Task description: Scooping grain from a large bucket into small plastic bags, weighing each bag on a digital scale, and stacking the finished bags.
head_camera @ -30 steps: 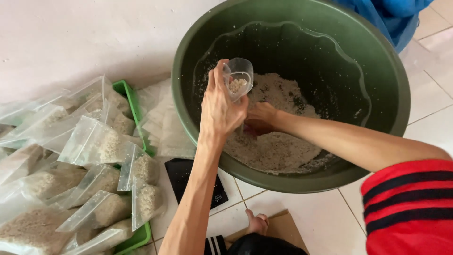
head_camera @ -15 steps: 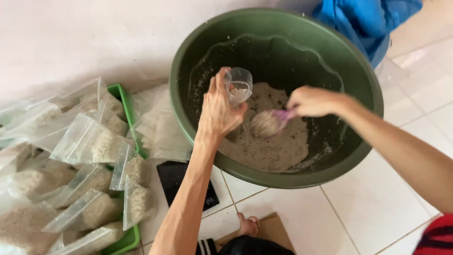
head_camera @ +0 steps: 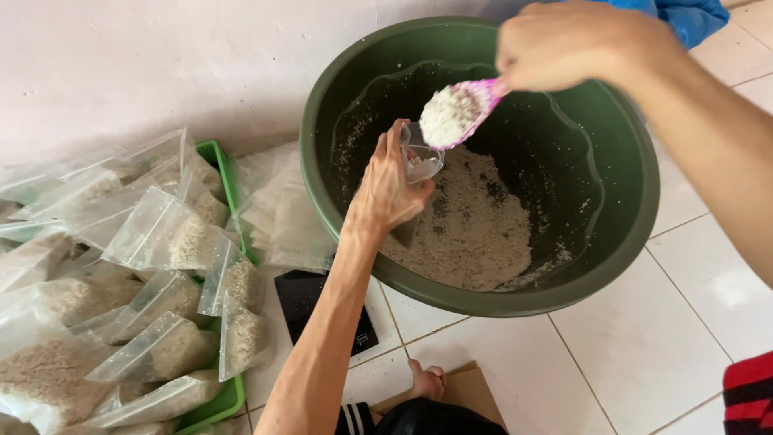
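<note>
A large dark green basin [head_camera: 620, 242] sits on the tiled floor with a layer of pale grain [head_camera: 475, 234] in its bottom. My left hand [head_camera: 386, 189] holds a small clear plastic bag [head_camera: 420, 161] open over the basin's near left side. My right hand [head_camera: 568, 44] grips a pink scoop [head_camera: 455, 113] heaped with grain, hovering just above and right of the bag's mouth.
A green tray [head_camera: 217, 165] at the left is piled with several filled clear bags [head_camera: 161, 234]. A stack of unfilled bags [head_camera: 282, 217] lies beside the basin. A small black scale [head_camera: 310, 302] is on the floor. My foot [head_camera: 427, 379] rests on cardboard. Blue cloth [head_camera: 684, 16] lies behind.
My right hand lifted the scoop out of the grain and raised it, now full, to the bag's mouth. My left hand stayed over the basin with the bag.
</note>
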